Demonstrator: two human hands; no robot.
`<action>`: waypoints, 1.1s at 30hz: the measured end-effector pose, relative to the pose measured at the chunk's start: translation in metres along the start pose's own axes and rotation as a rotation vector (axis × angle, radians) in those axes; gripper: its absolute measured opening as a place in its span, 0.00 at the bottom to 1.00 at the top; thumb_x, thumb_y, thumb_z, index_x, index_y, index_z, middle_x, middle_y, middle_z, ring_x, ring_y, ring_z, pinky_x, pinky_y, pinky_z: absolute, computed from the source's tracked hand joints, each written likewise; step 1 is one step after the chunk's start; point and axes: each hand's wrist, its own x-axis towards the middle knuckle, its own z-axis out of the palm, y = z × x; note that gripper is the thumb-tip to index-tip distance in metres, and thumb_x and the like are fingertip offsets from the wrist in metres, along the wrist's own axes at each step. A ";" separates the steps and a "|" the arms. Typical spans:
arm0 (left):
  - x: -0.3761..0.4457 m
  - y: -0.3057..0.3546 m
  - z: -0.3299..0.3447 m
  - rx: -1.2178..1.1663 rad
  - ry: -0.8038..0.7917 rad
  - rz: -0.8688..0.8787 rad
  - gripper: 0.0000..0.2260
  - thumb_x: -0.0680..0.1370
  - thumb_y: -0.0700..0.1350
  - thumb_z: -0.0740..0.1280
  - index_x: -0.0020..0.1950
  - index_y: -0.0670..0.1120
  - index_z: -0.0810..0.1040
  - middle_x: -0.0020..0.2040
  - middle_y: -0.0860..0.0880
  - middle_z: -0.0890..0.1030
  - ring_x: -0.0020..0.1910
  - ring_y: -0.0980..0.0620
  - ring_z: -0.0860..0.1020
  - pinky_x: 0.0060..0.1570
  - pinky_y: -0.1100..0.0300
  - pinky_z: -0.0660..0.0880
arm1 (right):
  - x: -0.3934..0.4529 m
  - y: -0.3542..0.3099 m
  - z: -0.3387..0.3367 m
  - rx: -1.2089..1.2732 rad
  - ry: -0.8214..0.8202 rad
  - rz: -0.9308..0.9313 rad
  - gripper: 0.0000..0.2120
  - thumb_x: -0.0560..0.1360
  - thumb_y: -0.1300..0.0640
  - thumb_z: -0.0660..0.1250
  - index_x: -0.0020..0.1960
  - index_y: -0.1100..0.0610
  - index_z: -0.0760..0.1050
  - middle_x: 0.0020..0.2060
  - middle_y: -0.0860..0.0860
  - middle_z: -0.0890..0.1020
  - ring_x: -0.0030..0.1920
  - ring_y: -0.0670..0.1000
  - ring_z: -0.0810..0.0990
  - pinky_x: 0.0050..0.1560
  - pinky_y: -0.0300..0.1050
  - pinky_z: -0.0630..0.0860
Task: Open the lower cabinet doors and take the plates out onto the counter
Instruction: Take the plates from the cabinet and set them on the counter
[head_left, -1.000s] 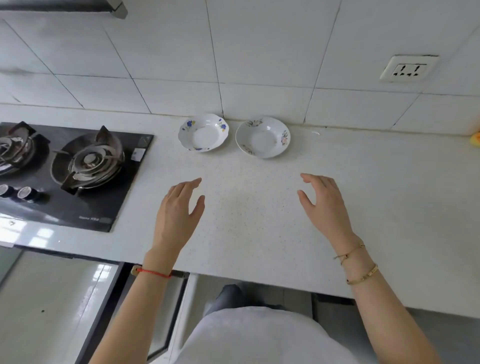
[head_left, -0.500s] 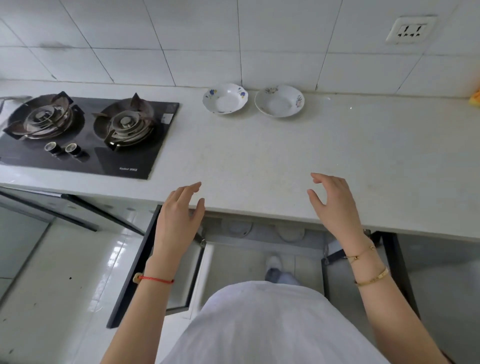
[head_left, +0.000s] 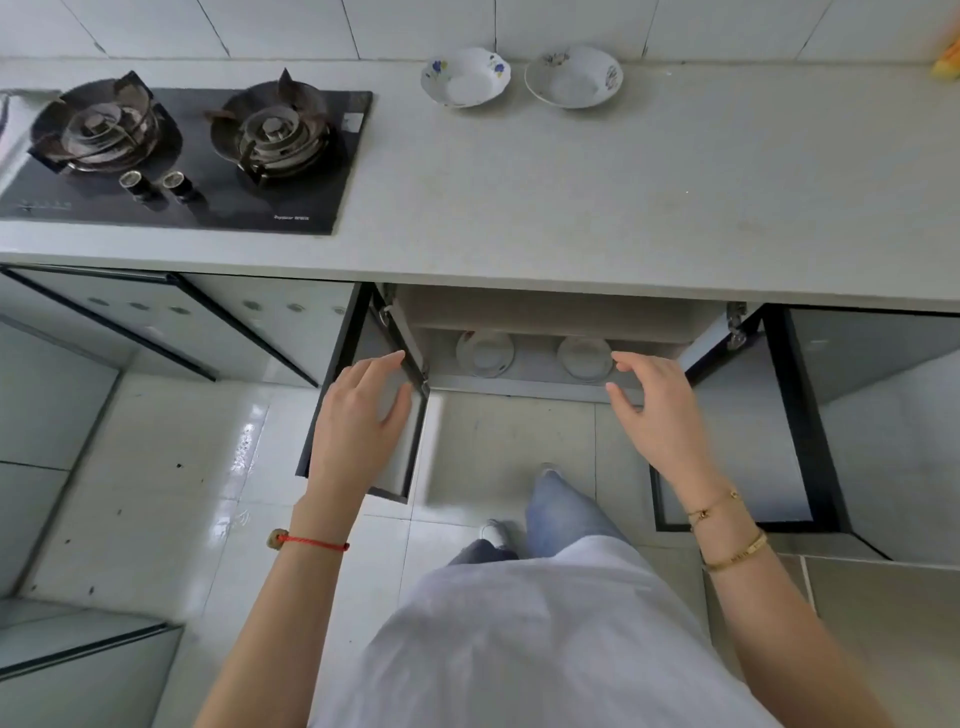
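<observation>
Both lower cabinet doors stand open, the left door (head_left: 358, 332) and the right door (head_left: 748, 436) swung outward. On the cabinet's shelf lie two white plates, one on the left (head_left: 484, 353) and one on the right (head_left: 583, 356). Two more flowered plates rest on the counter (head_left: 571, 197) by the wall, the left one (head_left: 465, 77) with blue flowers, the right one (head_left: 573, 76) paler. My left hand (head_left: 358, 426) hovers open in front of the left door. My right hand (head_left: 660, 410) is open just in front of the right shelf plate. Neither hand holds anything.
A black two-burner gas hob (head_left: 176, 150) is set in the counter at the left. Closed cabinet fronts (head_left: 218, 322) run under it. My legs and feet (head_left: 550, 509) stand on the white tiled floor between the open doors. Something yellow (head_left: 946, 62) sits at the far right.
My view has dropped from the counter toward the cabinet. Both hands have come down from above the counter to the open cabinet front, still empty. The shelf plates have come into sight.
</observation>
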 end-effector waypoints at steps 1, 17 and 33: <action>-0.008 -0.001 -0.001 0.000 -0.002 -0.004 0.14 0.78 0.42 0.66 0.64 0.44 0.76 0.55 0.47 0.81 0.53 0.48 0.79 0.54 0.58 0.74 | -0.007 -0.001 0.000 -0.004 -0.004 -0.008 0.16 0.77 0.57 0.66 0.64 0.59 0.74 0.55 0.53 0.80 0.59 0.55 0.74 0.62 0.51 0.71; -0.076 0.018 -0.001 -0.008 0.013 -0.076 0.14 0.79 0.44 0.65 0.65 0.45 0.75 0.57 0.49 0.81 0.57 0.50 0.78 0.58 0.58 0.73 | -0.058 0.002 -0.013 0.012 -0.040 -0.026 0.16 0.77 0.58 0.66 0.64 0.59 0.74 0.56 0.53 0.80 0.60 0.55 0.74 0.63 0.51 0.72; -0.082 0.032 0.035 -0.013 0.078 -0.174 0.13 0.79 0.42 0.65 0.64 0.45 0.76 0.55 0.48 0.81 0.55 0.49 0.78 0.57 0.54 0.76 | -0.043 0.045 0.000 0.022 -0.134 -0.028 0.15 0.78 0.56 0.64 0.64 0.57 0.73 0.56 0.51 0.79 0.60 0.51 0.73 0.62 0.44 0.69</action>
